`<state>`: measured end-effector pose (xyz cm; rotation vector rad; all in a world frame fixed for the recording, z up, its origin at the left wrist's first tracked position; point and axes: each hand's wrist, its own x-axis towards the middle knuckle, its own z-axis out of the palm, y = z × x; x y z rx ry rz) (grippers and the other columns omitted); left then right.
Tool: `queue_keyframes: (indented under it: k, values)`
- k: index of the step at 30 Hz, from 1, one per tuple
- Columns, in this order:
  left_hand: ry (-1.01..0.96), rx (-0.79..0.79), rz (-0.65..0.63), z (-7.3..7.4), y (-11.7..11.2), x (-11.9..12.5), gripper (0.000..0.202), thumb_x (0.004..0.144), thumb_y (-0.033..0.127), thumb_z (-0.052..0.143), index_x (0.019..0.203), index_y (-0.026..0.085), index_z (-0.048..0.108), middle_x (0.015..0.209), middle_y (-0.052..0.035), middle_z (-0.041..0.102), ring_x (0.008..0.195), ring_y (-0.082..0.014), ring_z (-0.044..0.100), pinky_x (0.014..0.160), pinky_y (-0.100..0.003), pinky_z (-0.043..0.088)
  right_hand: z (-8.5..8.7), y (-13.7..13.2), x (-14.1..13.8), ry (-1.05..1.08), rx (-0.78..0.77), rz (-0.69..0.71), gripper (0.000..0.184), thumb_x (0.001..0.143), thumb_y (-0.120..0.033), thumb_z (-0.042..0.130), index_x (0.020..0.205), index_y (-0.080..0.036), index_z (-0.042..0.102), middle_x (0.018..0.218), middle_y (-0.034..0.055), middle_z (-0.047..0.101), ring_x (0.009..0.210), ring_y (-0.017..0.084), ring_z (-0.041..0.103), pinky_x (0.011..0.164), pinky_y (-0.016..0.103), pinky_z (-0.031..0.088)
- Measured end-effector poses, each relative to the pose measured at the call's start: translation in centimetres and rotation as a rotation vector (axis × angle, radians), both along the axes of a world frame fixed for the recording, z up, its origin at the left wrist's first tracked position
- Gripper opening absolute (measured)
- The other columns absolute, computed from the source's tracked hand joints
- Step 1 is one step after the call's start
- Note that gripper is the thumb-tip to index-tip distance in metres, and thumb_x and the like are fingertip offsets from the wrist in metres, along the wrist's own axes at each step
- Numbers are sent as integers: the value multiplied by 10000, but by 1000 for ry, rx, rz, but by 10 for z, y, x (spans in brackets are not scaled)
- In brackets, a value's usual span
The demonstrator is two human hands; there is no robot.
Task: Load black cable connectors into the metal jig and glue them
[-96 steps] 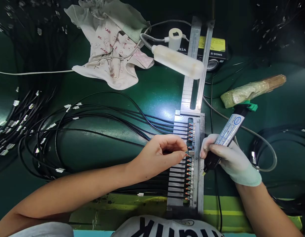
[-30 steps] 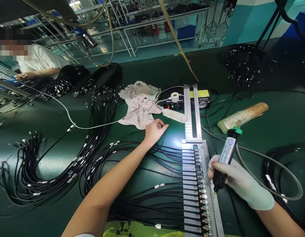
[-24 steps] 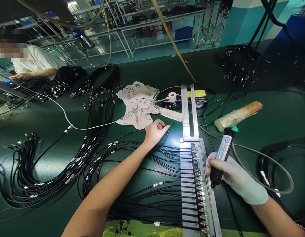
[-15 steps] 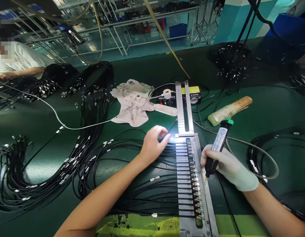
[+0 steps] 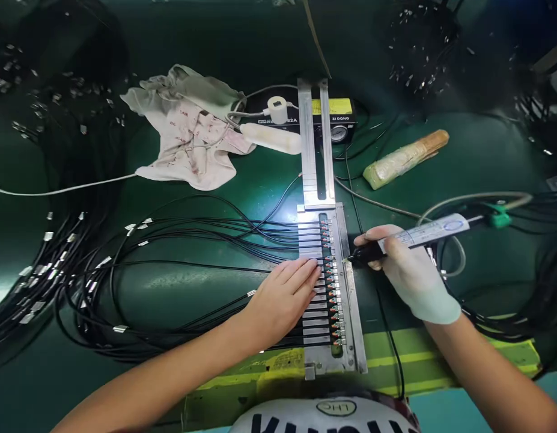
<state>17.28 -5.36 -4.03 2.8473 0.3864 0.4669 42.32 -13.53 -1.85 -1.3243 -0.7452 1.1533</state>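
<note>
My left hand (image 5: 282, 294) lies palm down over the black cables (image 5: 206, 236), its fingers stretched out onto the slotted metal fixture (image 5: 356, 337). Cable ends with small metal connectors (image 5: 336, 308) sit in a row along the fixture's slots. In my right hand (image 5: 413, 282), which wears a white glove, a dispensing syringe (image 5: 429, 231) with a green cap and black front end is gripped like a pen. It tilts low to the right, its thin tip close to the connectors just right of my left fingertips. Some cables are hidden under my left hand.
Behind the fixture stands a black controller box (image 5: 343, 129) with a gauge. A stained cloth (image 5: 192, 141), a white lamp bar (image 5: 271, 138) and a wrapped stick (image 5: 404, 159) lie around it. Bundled cables (image 5: 48, 270) cover the left; a hose (image 5: 458, 255) loops at right.
My left hand has gone from raised and curled above the cables to lying on the fixture. The syringe has tipped from near upright to nearly level, its tip nearer the connectors. The view has tilted down.
</note>
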Motion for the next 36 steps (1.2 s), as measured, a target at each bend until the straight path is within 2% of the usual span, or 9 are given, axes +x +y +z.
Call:
queue_keyframes:
  k: [3, 7, 9, 15, 21, 36]
  values:
    - [0, 34, 16, -5, -3, 0, 358, 955, 189, 563, 1283, 49, 575, 1334, -157, 621, 1247, -297, 564, 996, -438, 527, -9, -7, -9, -147, 70, -81, 227, 903, -373, 664, 1076, -226, 650, 1107, 69, 697, 917, 194, 665, 680, 291, 550]
    - [23, 19, 36, -8, -3, -2, 400, 950, 180, 571, 1329, 55, 550, 1391, -154, 585, 1298, -293, 537, 1058, -439, 486, -13, -9, -13, -409, 263, -122, 149, 836, -238, 731, 981, -225, 701, 1051, 61, 711, 995, 239, 674, 870, 400, 558]
    - [31, 12, 37, -9, -3, -3, 415, 952, 179, 567, 1347, 56, 537, 1411, -156, 569, 1322, -282, 519, 1086, -429, 462, -13, -10, -12, -517, 325, -87, 179, 813, -180, 736, 984, -228, 711, 1048, 64, 716, 986, 244, 681, 901, 427, 552]
    - [30, 17, 41, -7, -3, 0, 383, 961, 187, 558, 1326, 68, 557, 1401, -142, 585, 1306, -269, 537, 1075, -427, 431, -13, -9, -10, -708, 421, 58, 284, 774, -125, 735, 1048, -194, 703, 1076, 98, 722, 972, 237, 699, 838, 393, 597]
    - [37, -2, 50, -7, -2, 0, 403, 948, 183, 580, 1332, 65, 553, 1413, -145, 574, 1307, -280, 535, 1054, -440, 423, -13, -5, -11, -769, 431, 63, 266, 769, -153, 736, 1028, -204, 701, 1040, 94, 733, 915, 231, 715, 787, 381, 618]
    - [29, -50, 33, -5, 3, 2, 395, 943, 172, 589, 1321, 65, 554, 1399, -155, 583, 1303, -287, 543, 1043, -453, 435, -15, 0, -11, -776, 402, 91, 263, 771, -169, 748, 1027, -205, 701, 1043, 100, 737, 902, 242, 726, 782, 391, 629]
